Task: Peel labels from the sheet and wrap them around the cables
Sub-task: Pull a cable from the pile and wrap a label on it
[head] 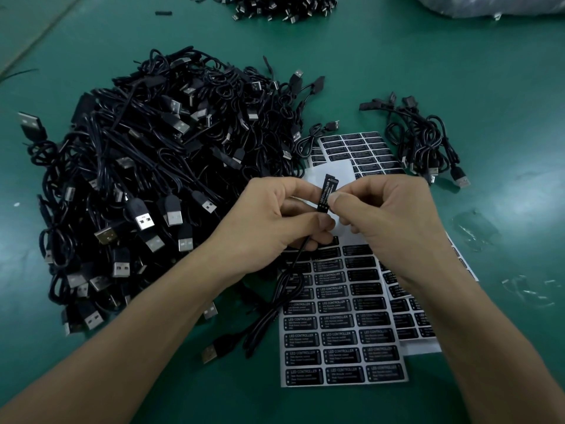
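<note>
My left hand (269, 221) grips the controller end of a black USB cable (269, 316), held upright above the label sheets. A black "LED CONTROLLER" label (326, 191) sits along that end, and my right hand (388, 221) pinches it against the cable with thumb and fingers. The cable's cord loops down to the table and its USB plug (211, 351) lies near my left forearm. Under my hands lies a label sheet (342, 335) with several rows of black labels; its upper part is bare white backing.
A large heap of black USB cables (153, 179) fills the left of the green table (489, 87). A small bunch of cables (425, 142) lies at the right. More label sheets (363, 151) lie behind and to the right. Another cable pile (281, 6) sits at the far edge.
</note>
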`<state>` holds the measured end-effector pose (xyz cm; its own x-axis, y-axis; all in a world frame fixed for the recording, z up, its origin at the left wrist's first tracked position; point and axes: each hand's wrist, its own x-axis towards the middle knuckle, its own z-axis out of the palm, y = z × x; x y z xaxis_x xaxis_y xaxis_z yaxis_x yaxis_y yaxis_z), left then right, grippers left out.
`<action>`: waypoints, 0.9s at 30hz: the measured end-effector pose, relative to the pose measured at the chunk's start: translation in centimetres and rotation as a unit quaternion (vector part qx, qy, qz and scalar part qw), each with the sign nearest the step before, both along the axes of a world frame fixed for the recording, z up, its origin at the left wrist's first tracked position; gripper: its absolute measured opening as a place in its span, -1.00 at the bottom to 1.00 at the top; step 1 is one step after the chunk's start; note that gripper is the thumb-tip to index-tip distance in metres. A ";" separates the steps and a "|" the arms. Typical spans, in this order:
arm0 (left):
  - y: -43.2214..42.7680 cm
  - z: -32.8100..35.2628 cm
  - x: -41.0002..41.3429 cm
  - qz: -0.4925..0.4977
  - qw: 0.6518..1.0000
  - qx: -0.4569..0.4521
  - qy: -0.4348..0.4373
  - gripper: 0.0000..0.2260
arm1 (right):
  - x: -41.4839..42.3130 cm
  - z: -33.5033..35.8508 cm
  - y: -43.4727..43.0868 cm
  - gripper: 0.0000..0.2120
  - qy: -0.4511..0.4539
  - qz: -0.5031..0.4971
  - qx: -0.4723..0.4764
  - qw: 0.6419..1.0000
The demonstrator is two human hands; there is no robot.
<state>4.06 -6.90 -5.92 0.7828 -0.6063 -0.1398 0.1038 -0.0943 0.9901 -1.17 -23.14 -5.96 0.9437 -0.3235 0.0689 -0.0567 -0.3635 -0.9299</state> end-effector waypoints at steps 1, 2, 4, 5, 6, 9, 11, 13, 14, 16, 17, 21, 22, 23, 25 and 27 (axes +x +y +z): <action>0.0 0.0 0.0 0.000 1.000 0.001 -0.001 -0.88 | 0.0 0.0 0.0 -0.95 0.000 0.000 -0.001 1.000; 0.0 0.0 0.0 0.000 1.000 0.002 -0.001 -0.88 | 0.0 0.0 0.0 -0.94 0.001 0.000 -0.002 1.000; 0.0 0.0 0.0 -0.001 1.000 0.002 -0.003 -0.88 | 0.1 -0.1 -0.1 -0.94 0.002 -0.001 -0.001 1.000; 0.0 0.0 0.0 -0.002 1.000 0.001 -0.003 -0.88 | 0.1 -0.1 -0.1 -0.94 0.002 0.000 -0.001 1.000; 0.0 0.0 0.0 -0.002 1.000 0.000 -0.003 -0.88 | 0.1 -0.1 -0.2 -0.95 0.002 -0.001 -0.002 1.000; 0.0 -0.1 0.0 -0.002 1.000 0.000 -0.006 -0.87 | 0.1 -0.2 -0.2 -0.95 0.002 -0.001 -0.003 1.000; 0.0 -0.1 0.0 -0.001 1.000 -0.002 -0.006 -0.87 | 0.1 -0.1 -0.3 -0.96 0.002 0.001 -0.003 1.000; 0.0 -0.1 0.1 -0.002 1.000 -0.002 -0.005 -0.87 | 0.1 -0.1 -0.3 -0.96 0.004 0.003 -0.003 1.000; 0.1 -0.2 0.1 -0.002 1.000 -0.002 -0.004 -0.88 | 0.1 -0.1 -0.4 -0.94 0.005 0.004 -0.004 1.000; 0.1 -0.2 0.1 -0.004 1.000 -0.001 -0.003 -0.88 | 0.1 -0.1 -0.4 -0.89 0.009 0.005 -0.002 1.000; 0.1 -0.2 0.1 -0.005 1.000 -0.001 -0.001 -0.88 | 0.1 0.0 -0.5 -0.87 0.011 0.007 0.000 1.000; 0.1 -0.3 0.1 -0.005 1.000 0.001 -0.003 -0.88 | 0.1 0.0 -0.5 -0.84 0.015 0.015 0.002 1.000; 0.1 -0.3 0.1 -0.005 1.000 0.002 -0.004 -0.88 | 0.1 0.0 -0.6 -0.84 0.017 0.017 0.002 1.000; 0.1 -0.3 0.1 -0.005 1.000 0.003 -0.005 -0.88 | 0.1 0.0 -0.6 -0.84 0.017 0.018 0.002 1.000; 0.0 -0.3 0.1 -0.004 1.000 0.003 -0.006 -0.87 | 0.1 0.0 -0.6 -0.84 0.018 0.020 0.003 1.000; 0.0 -0.2 0.1 -0.001 1.000 0.002 -0.004 -0.86 | 0.1 0.0 -0.6 -0.86 0.020 0.019 0.004 1.000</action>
